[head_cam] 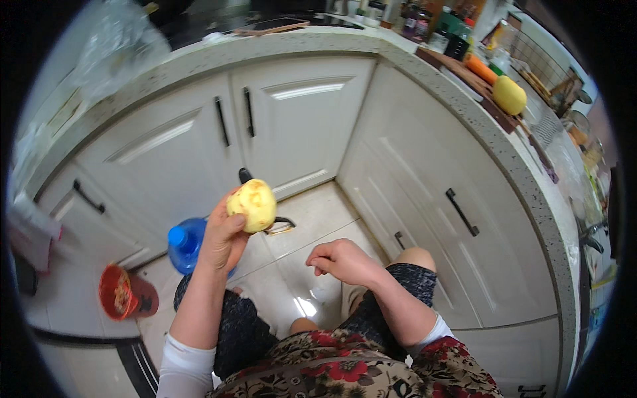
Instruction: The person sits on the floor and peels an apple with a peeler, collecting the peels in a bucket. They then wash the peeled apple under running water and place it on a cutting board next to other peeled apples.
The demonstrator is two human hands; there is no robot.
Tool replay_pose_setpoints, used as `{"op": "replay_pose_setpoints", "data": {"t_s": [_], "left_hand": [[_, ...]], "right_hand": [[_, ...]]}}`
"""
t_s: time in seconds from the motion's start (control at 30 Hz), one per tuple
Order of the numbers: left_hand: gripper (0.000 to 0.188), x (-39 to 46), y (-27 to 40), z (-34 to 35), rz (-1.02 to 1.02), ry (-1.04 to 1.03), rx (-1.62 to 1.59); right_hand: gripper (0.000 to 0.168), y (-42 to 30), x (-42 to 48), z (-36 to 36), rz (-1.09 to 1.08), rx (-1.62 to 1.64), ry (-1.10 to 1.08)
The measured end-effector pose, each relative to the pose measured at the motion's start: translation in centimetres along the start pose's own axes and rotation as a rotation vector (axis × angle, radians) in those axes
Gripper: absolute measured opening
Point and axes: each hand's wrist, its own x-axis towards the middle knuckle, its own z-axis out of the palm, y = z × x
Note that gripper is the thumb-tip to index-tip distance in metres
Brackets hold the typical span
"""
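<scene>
My left hand grips a peeled, pale yellow potato, raised above the floor, with a few brown spots on its surface. Thumb and fingers wrap its near side. Just behind the potato a black rounded end shows, and a black curved piece appears below it; what they belong to is hidden. My right hand hovers over the floor tiles with its fingers curled in, and no object shows in it. A second peeled potato rests beside a carrot on a wooden cutting board.
A blue water jug stands on the floor by my left forearm. Left of it is a red bin containing scraps. White cabinets and a speckled counter curve around me. Bottles crowd the counter's far corner; a plastic bag lies at left.
</scene>
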Motion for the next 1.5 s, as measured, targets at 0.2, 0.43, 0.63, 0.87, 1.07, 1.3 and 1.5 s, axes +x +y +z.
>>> {"op": "replay_pose_setpoints", "data": {"t_s": [0.2, 0.43, 0.63, 0.87, 1.07, 1.3, 1.5], "left_hand": [[0.084, 4.3, -4.6, -2.9, -0.162, 0.027, 0.009], [0.075, 6.8, -5.3, -3.7, -0.524, -0.02, 0.02], [0.065, 9.3, -10.2, -7.0, -0.54, 0.035, -0.08], [0.064, 0.6, -11.6, -9.1, -0.964, 0.238, -0.084], [0.056, 3.8, -1.4, 3.4, -1.141, -0.058, 0.015], [0.051, 10.7, 7.9, 21.2, -1.056, -0.232, 0.027], [0.069, 15.1, 12.4, 30.0, -0.963, -0.505, 0.1]], "right_hand": [[0.018, 4.0, 8.2, -1.6, -0.056, -0.336, 0.147], [0.026, 12.8, 11.5, -1.8, 0.348, -0.404, -0.339], [0.032, 13.7, 13.6, -3.8, 0.265, -0.374, 0.201], [0.024, 15.1, 6.9, 0.4, 0.499, -0.156, 0.152], [0.024, 6.2, -3.0, -0.3, 0.389, 0.506, 0.512], [0.023, -5.7, -15.1, -14.5, 0.706, 0.169, 0.669], [0.022, -14.3, -22.6, -20.1, 0.861, 0.268, 1.401]]}}
